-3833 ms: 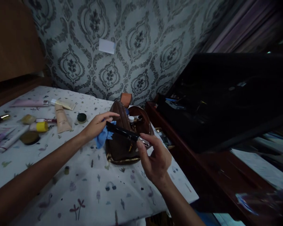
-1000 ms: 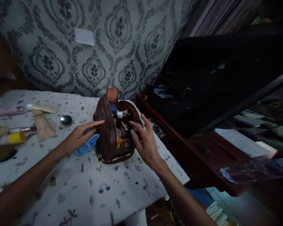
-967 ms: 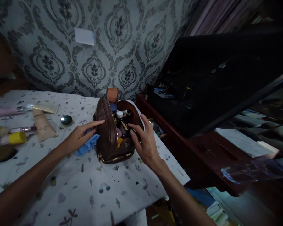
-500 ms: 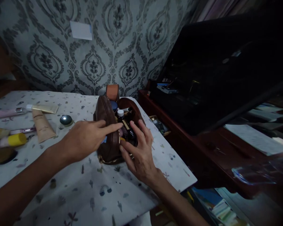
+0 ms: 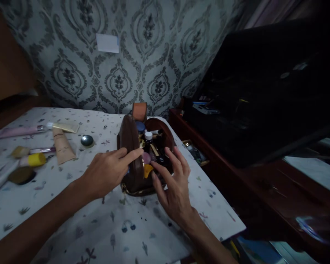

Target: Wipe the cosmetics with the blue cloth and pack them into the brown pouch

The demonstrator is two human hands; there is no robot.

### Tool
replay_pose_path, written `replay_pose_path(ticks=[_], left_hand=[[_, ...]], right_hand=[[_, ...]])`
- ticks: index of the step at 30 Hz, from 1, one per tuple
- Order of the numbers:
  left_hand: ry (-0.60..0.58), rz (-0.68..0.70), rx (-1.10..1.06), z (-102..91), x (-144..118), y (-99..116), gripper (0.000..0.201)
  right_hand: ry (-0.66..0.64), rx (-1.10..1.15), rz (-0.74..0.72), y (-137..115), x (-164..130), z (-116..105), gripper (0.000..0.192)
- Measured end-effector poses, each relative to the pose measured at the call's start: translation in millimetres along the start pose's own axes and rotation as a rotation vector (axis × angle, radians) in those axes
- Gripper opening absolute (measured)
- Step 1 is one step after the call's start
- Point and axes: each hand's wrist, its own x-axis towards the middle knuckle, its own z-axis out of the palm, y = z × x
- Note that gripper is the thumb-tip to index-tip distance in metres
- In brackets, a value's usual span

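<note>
Brown pouch (image 5: 132, 154) near bench (image 5: 104, 223) right edge, open, crammed with bottles. Soft leather, top-heavy; grip both side walls. Left hand (image 5: 108, 172) fingers loosely extended on left wall; right hand (image 5: 174, 185) fingers spread at opening, holding nothing.

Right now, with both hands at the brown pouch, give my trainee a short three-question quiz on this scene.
1. True or false: the brown pouch stands open on the table.
2. Which hand has its forefinger laid across the pouch's near edge? A) the left hand B) the right hand C) neither
3. Fill in: the tube with the yellow cap lies on the table to the ___ of the pouch, as the camera sees it.

Key
1. True: its mouth gapes and a white-capped bottle shows inside.
2. A. The right hand's spread fingers are at the pouch's open mouth.
3. Left.
</note>
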Motion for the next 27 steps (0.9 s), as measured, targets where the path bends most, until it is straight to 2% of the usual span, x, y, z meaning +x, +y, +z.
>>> replay_pose_path(ticks=[4,10,15,18,21,27], left_hand=[[-0.013,-0.022,-0.076,0.0,0,4,0.051],[-0.038,-0.11,-0.172,8.3,-16,0,0.06],[-0.218,-0.23,-0.129,27.1,-45,-22,0.06],[-0.303,-0.275,-0.022,34.1,-61,-40,0.043],[-0.336,-0.298,0.104,34.5,-69,-54,0.025],[-0.334,-0.377,0.264,24.0,-74,-77,0.019]], right_hand=[[0.012,0.047,-0.067,-16,2,9,0.028],[0.079,0.156,-0.029,-33,-3,31,0.062],[0.109,0.165,-0.011,-41,-7,36,0.075],[0.111,0.177,-0.038,-47,-6,33,0.075],[0.135,0.216,-0.099,-54,-9,32,0.072],[0.032,0.412,-0.29,-80,-13,41,0.037]])
